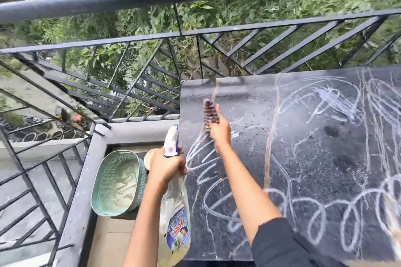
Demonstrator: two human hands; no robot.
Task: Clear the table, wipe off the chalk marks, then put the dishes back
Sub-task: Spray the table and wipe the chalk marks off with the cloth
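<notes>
Spray bottle (176, 212), clear plastic holding pale liquid, was clenched in left grip (167, 165) at worktop (314, 158) edge. Blurred dark striped tool (210, 112) was clasped by right grip (220, 130) over white chalk marks (208, 171). Green mesh basket (106, 180) was set on floor, contents unclear.

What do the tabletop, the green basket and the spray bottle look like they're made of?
Tabletop: polished dark stone, probably granite; speckled, glossy. Green basket: likely moulded plastic; perforated mesh-pattern wall. Spray bottle: translucent plastic; pale liquid shows through, printed label.
</notes>
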